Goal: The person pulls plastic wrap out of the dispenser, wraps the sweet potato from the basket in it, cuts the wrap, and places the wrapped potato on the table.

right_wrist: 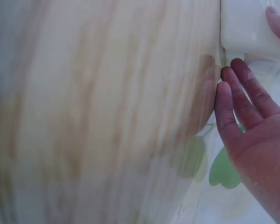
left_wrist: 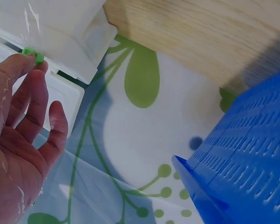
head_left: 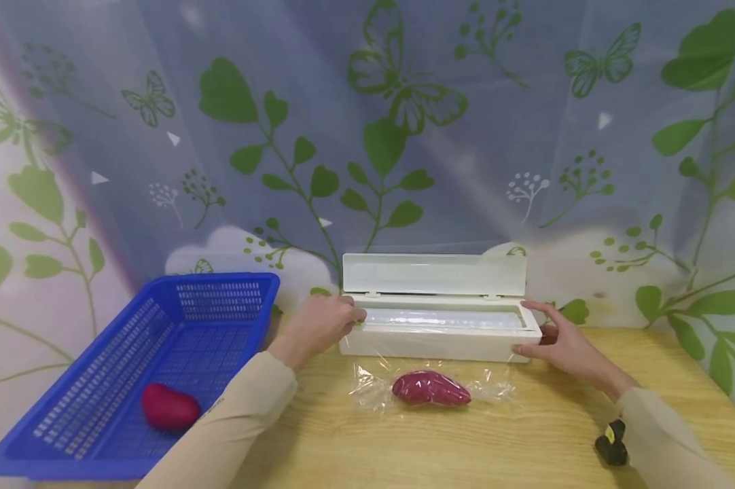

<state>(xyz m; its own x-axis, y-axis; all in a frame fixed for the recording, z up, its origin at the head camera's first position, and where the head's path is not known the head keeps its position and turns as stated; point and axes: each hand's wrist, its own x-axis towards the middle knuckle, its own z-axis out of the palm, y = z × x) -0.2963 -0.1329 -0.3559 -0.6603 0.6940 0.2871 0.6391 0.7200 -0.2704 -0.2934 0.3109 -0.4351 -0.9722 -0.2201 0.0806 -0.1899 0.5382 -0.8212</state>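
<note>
A white cling film dispenser (head_left: 441,345) stands at the table's back with its lid (head_left: 435,274) raised and a roll of film (head_left: 441,318) inside. My left hand (head_left: 325,320) is at its left end, pinching a small green slider (left_wrist: 33,55) between thumb and finger at the box edge. At the opposite end, my right hand (head_left: 566,346) grips the box, thumb on the front and index finger over the top corner. Its other fingers (right_wrist: 227,108) extend low beside the box. In front lies a purple-red sweet potato (head_left: 431,388) loosely wrapped in clear film (head_left: 370,388).
On the left, a blue plastic basket (head_left: 134,468) holds another red sweet potato (head_left: 170,407). A small black object with a yellow mark (head_left: 612,443) is beside the right sleeve. A leaf-patterned curtain (head_left: 306,88) hangs right behind the wooden table (head_left: 416,451).
</note>
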